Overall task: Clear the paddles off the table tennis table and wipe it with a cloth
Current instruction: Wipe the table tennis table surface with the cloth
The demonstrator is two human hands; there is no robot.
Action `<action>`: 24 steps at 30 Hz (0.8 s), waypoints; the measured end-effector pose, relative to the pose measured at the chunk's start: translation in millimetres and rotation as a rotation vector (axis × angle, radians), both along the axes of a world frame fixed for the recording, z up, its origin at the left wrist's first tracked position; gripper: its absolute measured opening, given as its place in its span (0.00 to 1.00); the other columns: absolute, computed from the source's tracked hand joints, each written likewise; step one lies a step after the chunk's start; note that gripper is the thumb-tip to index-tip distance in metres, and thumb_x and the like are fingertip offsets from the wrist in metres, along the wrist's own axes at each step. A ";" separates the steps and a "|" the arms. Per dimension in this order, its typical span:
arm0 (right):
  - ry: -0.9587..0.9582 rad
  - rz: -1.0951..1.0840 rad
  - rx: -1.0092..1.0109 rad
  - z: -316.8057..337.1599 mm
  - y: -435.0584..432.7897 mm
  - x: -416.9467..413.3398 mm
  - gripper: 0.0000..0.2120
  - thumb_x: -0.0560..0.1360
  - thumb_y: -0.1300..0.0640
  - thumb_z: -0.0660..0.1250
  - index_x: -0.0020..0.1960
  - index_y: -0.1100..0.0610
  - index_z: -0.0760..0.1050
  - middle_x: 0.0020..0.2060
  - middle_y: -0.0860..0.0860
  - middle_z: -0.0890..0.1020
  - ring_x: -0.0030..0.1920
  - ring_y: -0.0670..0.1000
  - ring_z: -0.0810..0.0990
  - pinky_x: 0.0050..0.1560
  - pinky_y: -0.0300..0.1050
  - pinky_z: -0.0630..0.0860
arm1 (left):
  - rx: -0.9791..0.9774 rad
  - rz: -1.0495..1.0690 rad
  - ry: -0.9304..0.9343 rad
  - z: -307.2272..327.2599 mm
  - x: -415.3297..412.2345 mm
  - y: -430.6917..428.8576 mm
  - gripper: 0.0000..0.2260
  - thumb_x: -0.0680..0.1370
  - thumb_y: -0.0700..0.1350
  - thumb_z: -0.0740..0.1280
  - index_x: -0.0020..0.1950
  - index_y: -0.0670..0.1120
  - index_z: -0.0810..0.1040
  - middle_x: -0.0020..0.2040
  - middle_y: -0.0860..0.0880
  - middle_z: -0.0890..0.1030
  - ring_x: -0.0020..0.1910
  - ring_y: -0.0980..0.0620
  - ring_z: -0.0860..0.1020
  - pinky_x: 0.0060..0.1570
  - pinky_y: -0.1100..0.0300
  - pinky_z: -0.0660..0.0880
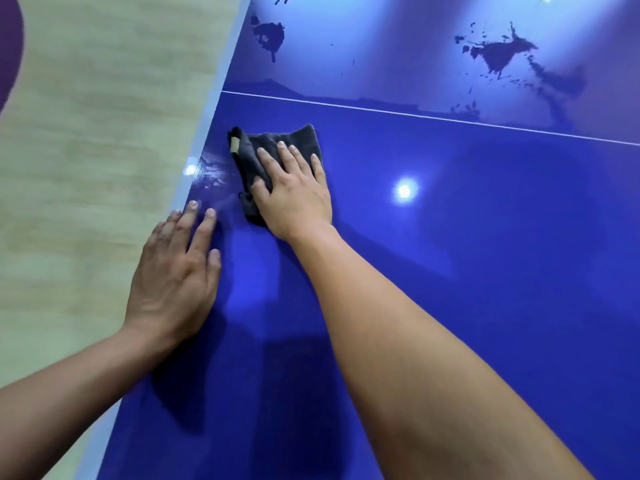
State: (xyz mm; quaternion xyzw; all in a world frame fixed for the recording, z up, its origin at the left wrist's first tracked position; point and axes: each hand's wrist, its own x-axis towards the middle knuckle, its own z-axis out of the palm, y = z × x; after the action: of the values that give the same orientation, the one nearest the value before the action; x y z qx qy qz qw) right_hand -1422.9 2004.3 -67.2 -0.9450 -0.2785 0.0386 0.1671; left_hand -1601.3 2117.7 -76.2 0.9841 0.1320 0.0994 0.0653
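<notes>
Blue glossy worktop, white line running across it. My left grip lies flat and released by the worktop's left edge. My right grip, fingers straight, presses down on the dark cloth, near that same edge, just below the line.

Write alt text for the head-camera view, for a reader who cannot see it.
A person's right hand presses a dark cloth flat on a glossy blue table tennis table near its edge, while the left hand rests open beside it.
</notes>
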 end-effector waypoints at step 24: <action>0.064 -0.878 -0.069 2.3 -229.7 104.6 0.30 0.81 0.42 0.50 0.82 0.47 0.57 0.82 0.55 0.54 0.82 0.54 0.48 0.79 0.62 0.38 | -0.122 0.144 0.003 0.6 -5.9 -38.3 0.27 0.80 0.54 0.53 0.76 0.44 0.71 0.77 0.40 0.69 0.76 0.37 0.66 0.75 0.41 0.60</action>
State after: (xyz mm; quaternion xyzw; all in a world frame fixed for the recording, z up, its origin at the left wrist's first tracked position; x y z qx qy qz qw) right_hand -1318.3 1774.6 -64.9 -0.9771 0.1561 0.0025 0.1448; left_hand -1607.2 2079.5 -75.6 0.9664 0.2083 0.0942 0.1177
